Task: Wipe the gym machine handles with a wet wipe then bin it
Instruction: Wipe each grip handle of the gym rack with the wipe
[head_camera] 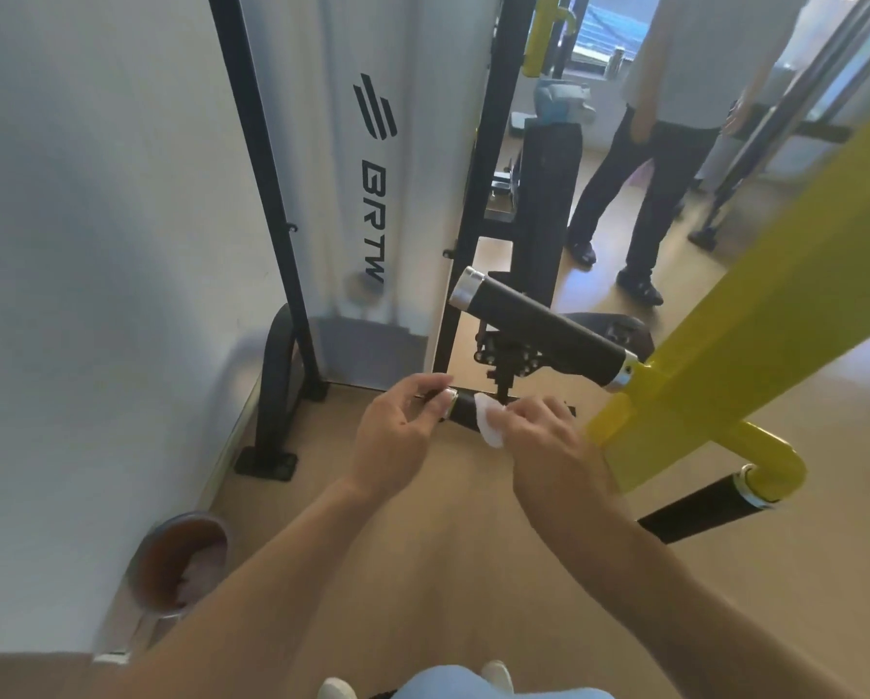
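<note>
A short black handle (pixel 466 410) with a silver end cap runs between my two hands, low in the middle of the view. My left hand (pixel 402 436) pinches its capped end. My right hand (pixel 549 441) presses a white wet wipe (pixel 488 421) against the handle's black grip. A second, longer black handle (pixel 539 335) with silver ends juts out above them from the yellow arm (pixel 735 335). A third black handle (pixel 700 507) hangs off a yellow bend at the lower right.
The white weight-stack cover (pixel 372 194) with black frame posts stands behind the handles. A person (pixel 675 143) in dark trousers stands at the back right. A round brown-lined bin (pixel 181 562) sits by the wall at the lower left. Wooden floor lies below.
</note>
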